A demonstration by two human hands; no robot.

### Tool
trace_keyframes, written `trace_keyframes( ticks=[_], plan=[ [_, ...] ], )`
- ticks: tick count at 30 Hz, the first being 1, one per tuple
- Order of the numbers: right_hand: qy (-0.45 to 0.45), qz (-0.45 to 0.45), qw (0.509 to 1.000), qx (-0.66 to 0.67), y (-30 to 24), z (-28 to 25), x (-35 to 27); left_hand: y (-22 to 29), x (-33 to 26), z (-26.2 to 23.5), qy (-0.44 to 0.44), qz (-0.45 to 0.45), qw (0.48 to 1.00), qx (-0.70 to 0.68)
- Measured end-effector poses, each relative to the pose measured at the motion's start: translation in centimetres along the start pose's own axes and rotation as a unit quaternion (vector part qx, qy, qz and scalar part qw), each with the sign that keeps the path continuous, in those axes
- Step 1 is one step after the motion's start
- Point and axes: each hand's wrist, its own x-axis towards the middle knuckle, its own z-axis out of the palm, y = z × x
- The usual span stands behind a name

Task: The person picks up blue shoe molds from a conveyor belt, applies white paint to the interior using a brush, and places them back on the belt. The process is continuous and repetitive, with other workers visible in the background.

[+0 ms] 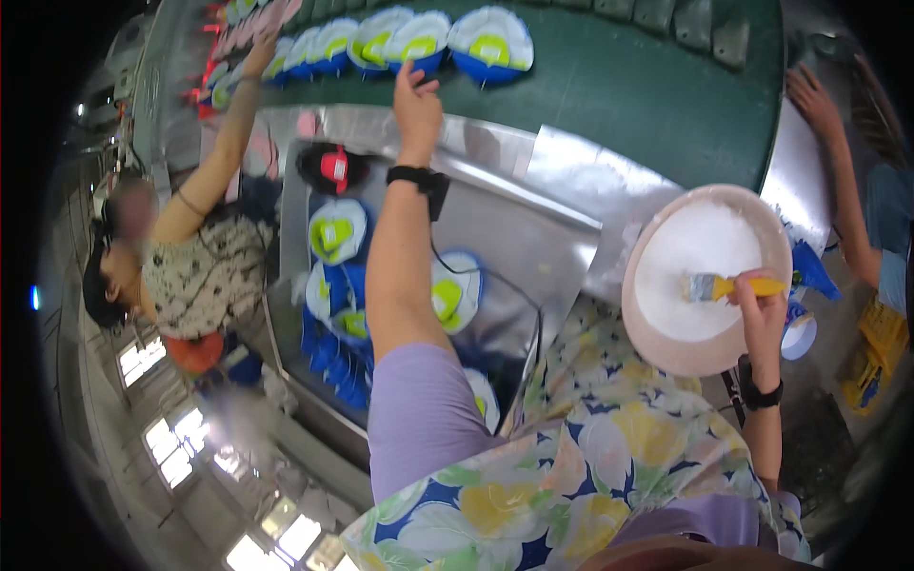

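Observation:
My right hand point(757, 309) grips the yellow handle of a paintbrush point(716, 286). Its pale bristles are over a pinkish basin point(640, 328) of white liquid point(700, 243); whether they dip in is hard to tell. Stretched forward, my left hand point(417, 109) has its fingers apart at the near edge of a rounded blue, white and lime-green piece point(419, 43). That piece is in a row on the green conveyor belt point(609, 105), beside a similar end piece point(490, 46). Whether these are shoe uppers or caps I cannot make out.
Below my left arm a metal tray point(514, 228) holds several similar pieces point(338, 231) and a black-and-red one point(333, 169). Another person's hand point(259, 57) reaches the belt at left. A third person's hand point(816, 103) rests at right. Dark pieces point(728, 38) line the belt's far side.

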Motion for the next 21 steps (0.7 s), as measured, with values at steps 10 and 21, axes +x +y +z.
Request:
trace_keyframes(
  ticks=[10,21],
  plan=[
    [-0.048,-0.032,0.997,0.055,3.1,-0.7,-1.1,-9.7,-33.0,-21.2,-0.202,-0.334,0.878,0.278],
    [-0.031,-0.086,0.996,0.019,5.3,1.3,-2.5,8.0,-35.8,-3.7,-0.131,0.167,0.914,0.345]
  ],
)
